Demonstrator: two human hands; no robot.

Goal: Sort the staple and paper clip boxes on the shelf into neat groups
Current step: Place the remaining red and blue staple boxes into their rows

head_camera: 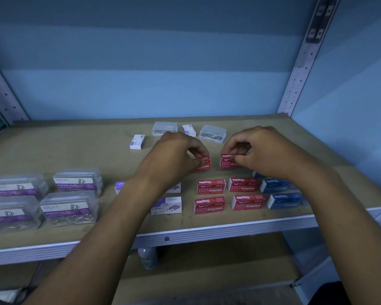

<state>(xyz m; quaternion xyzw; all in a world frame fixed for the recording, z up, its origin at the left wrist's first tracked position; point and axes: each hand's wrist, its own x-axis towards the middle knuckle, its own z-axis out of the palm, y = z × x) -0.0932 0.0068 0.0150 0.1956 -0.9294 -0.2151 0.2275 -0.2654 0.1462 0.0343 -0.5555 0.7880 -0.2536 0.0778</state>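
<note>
My left hand (174, 157) pinches a red staples box (204, 165) resting on the shelf (53, 150). A second red staples box (228, 162) sits just to its right, gripped by my right hand (260, 150). In front of them lie several red staples boxes (210, 187) in two rows. Blue staples boxes (284, 200) sit to their right, partly under my right forearm. White and purple staples boxes (166, 205) lie left of the red ones. Clear paper clip boxes (77, 182) with purple labels are grouped at the front left.
At the back of the shelf stand two clear plastic boxes (212, 133) and two small white boxes (137, 142). Perforated metal uprights (299, 69) frame the shelf against a blue wall. A bottle (149, 257) stands on the lower shelf.
</note>
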